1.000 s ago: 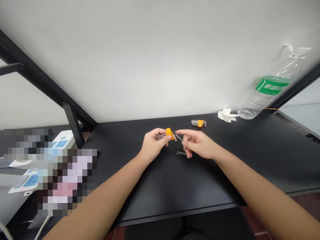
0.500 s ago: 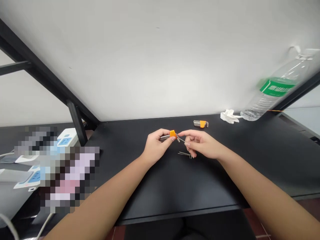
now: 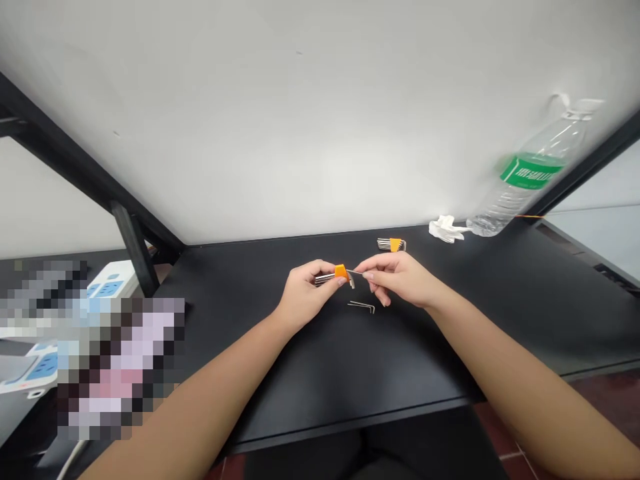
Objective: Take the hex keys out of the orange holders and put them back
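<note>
Two loose hex keys (image 3: 362, 305) lie inside tabletop edges (image 3: 350, 423).

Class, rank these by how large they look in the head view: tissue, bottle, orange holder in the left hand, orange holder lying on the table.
1. Bottle
2. Tissue
3. Held holder and table holder, unranked: they look close in size, and the held one seems nearer the camera.

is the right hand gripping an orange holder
No, the left hand grips one orange holder, while the right hand pinches a thin metal key.
</note>
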`<state>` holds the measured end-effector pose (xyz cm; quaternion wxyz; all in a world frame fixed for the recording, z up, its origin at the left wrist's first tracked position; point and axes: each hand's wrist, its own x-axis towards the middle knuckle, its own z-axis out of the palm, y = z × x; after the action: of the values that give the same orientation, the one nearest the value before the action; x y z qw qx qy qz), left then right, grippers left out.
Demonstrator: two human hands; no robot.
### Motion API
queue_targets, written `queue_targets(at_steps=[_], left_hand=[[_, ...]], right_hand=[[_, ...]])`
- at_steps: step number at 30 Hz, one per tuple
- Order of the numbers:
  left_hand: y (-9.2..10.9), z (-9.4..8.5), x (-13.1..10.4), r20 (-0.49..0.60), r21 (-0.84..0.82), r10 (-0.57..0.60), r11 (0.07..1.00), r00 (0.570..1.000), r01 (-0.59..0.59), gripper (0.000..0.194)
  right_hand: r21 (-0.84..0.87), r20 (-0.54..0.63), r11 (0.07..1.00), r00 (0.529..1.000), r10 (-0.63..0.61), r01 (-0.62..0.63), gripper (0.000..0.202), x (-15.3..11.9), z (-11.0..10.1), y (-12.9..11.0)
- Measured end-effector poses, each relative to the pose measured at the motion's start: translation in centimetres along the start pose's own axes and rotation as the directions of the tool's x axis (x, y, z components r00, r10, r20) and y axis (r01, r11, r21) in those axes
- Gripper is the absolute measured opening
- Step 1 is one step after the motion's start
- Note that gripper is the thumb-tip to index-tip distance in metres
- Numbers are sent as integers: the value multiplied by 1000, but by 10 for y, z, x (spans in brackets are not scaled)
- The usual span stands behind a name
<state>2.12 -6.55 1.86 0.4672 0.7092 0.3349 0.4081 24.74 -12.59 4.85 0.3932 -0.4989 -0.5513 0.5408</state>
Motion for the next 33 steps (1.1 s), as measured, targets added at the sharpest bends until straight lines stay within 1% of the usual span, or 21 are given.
queue_targets(at_steps=[5,9,11,13,16,18,20,22,24,26,29,31,33], left_hand=[[0,-1,0,15,40,13,999,1000,-14,18],[2,-2,0,33,90,28,995,999,-31,18],[4,-2,0,46,123,44,991,998,-50,17],[7,-1,0,80,156,68,984,994,-80,16],[8,1,0,178,152,100,980,979,-128,15],[7,3,-2,224,134,126,978,966,-159,15],[5,5,-3,218,141,154,972,964,-187,15],[3,7,-4,197,166,170,965,966,-204,16],[2,8,-4,180,185,179,960,967,-212,16],[2,9,-4,173,200,186,955,967,-220,14],[2,9,-4,166,227,189,948,968,-223,12],[1,9,-4,166,247,201,939,965,-238,11],[0,9,-3,183,261,228,926,956,-271,9]], right_hand=[[26,6,1000,1000,1,-1,27,0,1,0],[61,23,997,999,36,-37,28,0,-1,-1],[80,51,995,997,62,-66,29,0,-5,-1],[77,86,992,992,91,-98,30,-1,-9,-1],[22,115,991,985,127,-130,31,-3,-11,-3],[-18,106,992,986,129,-128,29,-5,-6,-4],[-47,83,994,991,103,-99,27,-6,3,-6],[-118,55,992,997,55,-48,26,-6,11,-6],[-256,35,967,999,-2,11,24,-7,17,-5],[-406,8,912,998,-57,56,23,-7,20,-4],[-558,-32,826,993,-116,78,31,-6,22,-2],[-632,-30,767,987,-160,105,31,-6,27,-1],[-692,-3,704,975,-223,159,30,-7,35,-1]])
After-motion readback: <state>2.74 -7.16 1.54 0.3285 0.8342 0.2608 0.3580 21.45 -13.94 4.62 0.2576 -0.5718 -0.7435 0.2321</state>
